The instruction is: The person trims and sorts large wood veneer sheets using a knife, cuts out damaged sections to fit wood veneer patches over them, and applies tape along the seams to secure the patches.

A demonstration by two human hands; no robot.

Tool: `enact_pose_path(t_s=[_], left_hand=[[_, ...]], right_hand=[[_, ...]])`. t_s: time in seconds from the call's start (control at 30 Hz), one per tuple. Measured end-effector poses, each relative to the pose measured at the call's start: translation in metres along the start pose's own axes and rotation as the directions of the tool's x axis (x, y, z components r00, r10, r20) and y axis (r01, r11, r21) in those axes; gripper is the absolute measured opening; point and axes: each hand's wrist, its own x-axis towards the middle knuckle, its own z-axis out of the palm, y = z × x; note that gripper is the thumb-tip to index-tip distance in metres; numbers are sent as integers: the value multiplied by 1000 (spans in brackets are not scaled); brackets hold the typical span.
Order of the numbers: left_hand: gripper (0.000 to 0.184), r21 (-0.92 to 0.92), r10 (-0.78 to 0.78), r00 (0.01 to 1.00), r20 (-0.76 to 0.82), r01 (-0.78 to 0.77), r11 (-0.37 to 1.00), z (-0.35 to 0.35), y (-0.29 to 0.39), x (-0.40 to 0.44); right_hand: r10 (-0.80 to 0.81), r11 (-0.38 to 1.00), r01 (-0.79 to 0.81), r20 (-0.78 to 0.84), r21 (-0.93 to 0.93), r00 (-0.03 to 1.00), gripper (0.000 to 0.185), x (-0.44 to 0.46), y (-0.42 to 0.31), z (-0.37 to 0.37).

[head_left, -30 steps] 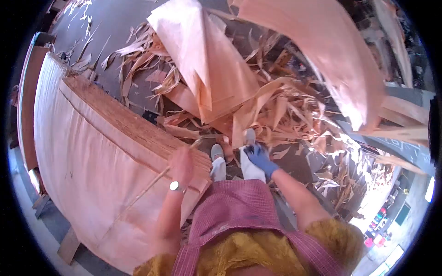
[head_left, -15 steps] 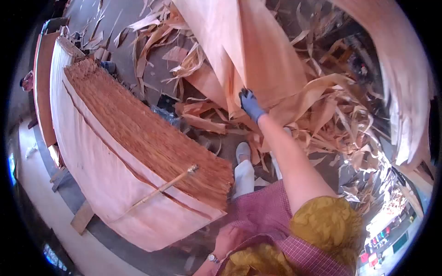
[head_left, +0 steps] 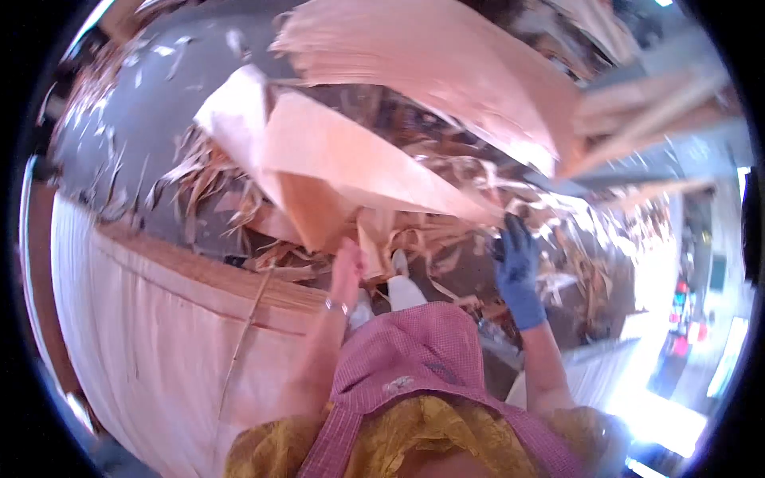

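Observation:
A large pale wood veneer sheet [head_left: 358, 163] stretches across the middle of the view, folded over at its left part and narrowing toward the right. My gloved right hand [head_left: 518, 267], in blue-grey with dark fingertips, grips the sheet's right end. My bare left hand [head_left: 348, 269], a watch on its wrist, is closed at the sheet's lower edge near the fold; motion blur softens its fingers. Beside my left arm lies a tall stack of veneer sheets [head_left: 167, 319], with a thin stick [head_left: 245, 334] across it.
Another veneer pile [head_left: 446, 56] stands beyond the held sheet. Torn veneer scraps [head_left: 211, 179] litter the grey floor [head_left: 179, 68], also around my shoes [head_left: 400, 263]. Long boards [head_left: 653, 111] jut in at the upper right.
My view has turned to the right. My right hand has moved rightward, drawing the sheet's end along and folding it. My left hand has risen from my apron to the sheet's lower edge.

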Motion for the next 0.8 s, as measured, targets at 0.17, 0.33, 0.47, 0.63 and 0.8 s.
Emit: enact_pose_path(t_s=[0.17, 0.33, 0.47, 0.63, 0.8], left_hand=[[74, -470, -64, 969, 239, 173, 865, 40, -19, 51], [73, -146, -33, 947, 318, 83, 986, 153, -26, 11], [72, 76, 12, 903, 430, -50, 996, 238, -83, -74], [71, 324, -95, 801, 591, -128, 937, 357, -221, -209], [70, 472, -289, 629, 722, -142, 870, 445, -365, -313]], right_hand=[[317, 932, -349, -249, -99, 915, 41, -231, 23, -193], [567, 725, -663, -385, -186, 728, 25, -461, -17, -270], [626, 630, -761, -479, -154, 615, 35, -644, -39, -279], [724, 523, -852, -513, -28, 461, 39, -796, -64, -296], [748, 329, -944, -613, 8, 255, 35, -909, -87, -309]])
